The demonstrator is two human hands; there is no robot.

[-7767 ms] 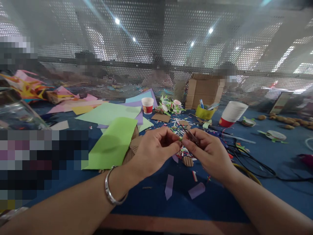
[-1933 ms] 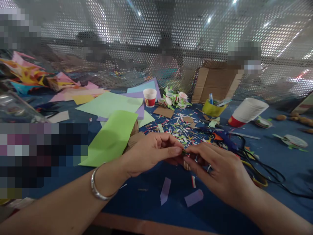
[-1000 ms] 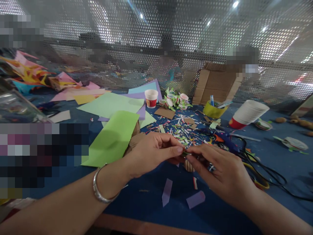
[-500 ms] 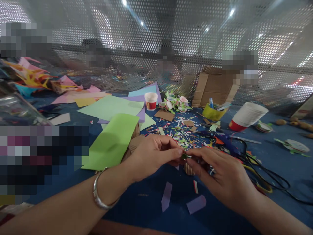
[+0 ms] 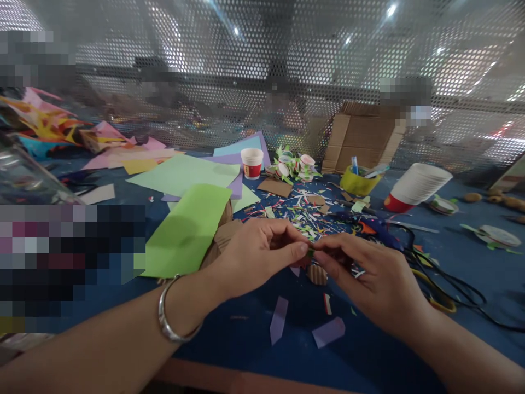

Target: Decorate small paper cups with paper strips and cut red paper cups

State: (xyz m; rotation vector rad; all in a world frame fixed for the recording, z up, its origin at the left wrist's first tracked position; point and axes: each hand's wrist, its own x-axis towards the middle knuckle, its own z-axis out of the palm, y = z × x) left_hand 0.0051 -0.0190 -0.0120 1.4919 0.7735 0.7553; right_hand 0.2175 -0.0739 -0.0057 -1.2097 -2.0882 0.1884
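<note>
My left hand [image 5: 256, 254] and my right hand [image 5: 375, 282] meet above the blue table [image 5: 254, 345], fingertips touching. Between them both pinch a tiny green paper piece [image 5: 310, 252], mostly hidden by the fingers. A silver bangle [image 5: 172, 320] sits on my left wrist. Below the hands lie a small ridged cardboard bit [image 5: 318, 273] and purple paper slips [image 5: 328, 331]. A heap of paper trimmings [image 5: 303, 216] lies just beyond my fingers.
Green paper sheets [image 5: 186, 227] lie left over cardboard. A small red-and-white cup [image 5: 251, 162], decorated cup pieces [image 5: 293, 167], a yellow-green tub [image 5: 357, 184], stacked cups on their side [image 5: 416, 186] and a cardboard box [image 5: 363, 139] stand behind. Black cables [image 5: 447, 279] run right. A perforated metal screen [image 5: 262, 71] backs the table.
In the oldest frame my right hand held what looks like scissors up by the piece; they are gone from it since. Both hands have stayed pinched together with small shifts.
</note>
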